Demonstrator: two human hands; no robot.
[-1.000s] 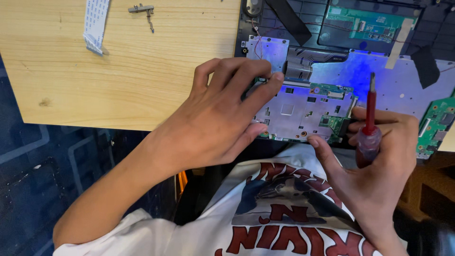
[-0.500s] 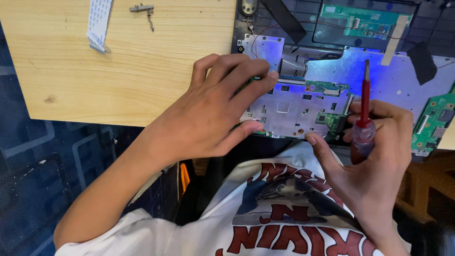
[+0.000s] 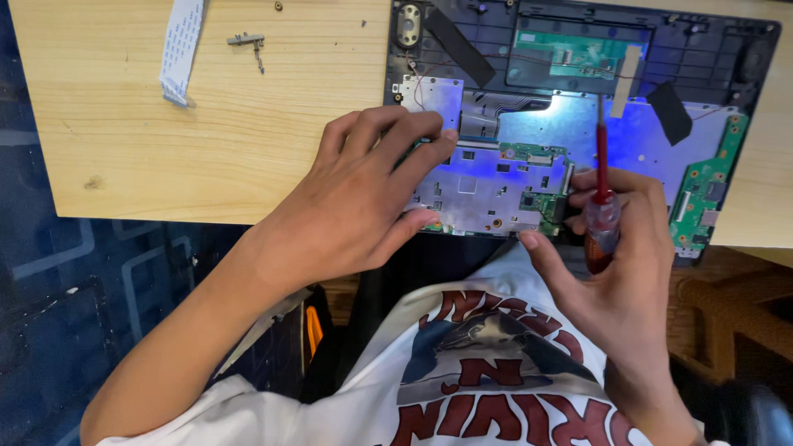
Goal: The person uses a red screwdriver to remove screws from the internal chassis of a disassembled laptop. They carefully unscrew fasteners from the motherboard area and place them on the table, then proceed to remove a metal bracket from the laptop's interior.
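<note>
Left hand [image 3: 363, 194] on laptop board [image 3: 487, 186], right hand [image 3: 624, 239] gripping red screwdriver [image 3: 601, 202]

The left hand [image 3: 359, 198] lies palm down, fingers spread and gently curved, fingertips pointing up and to the right, the thumb stretched out low toward the right. Its bare forearm runs down to the lower left, ending in a white sleeve. The right hand [image 3: 619, 248] is curled into a loose fist with its back turned outward, fingers wrapped close and the thumb reaching left. Its wrist bends down toward the lower right.
</note>
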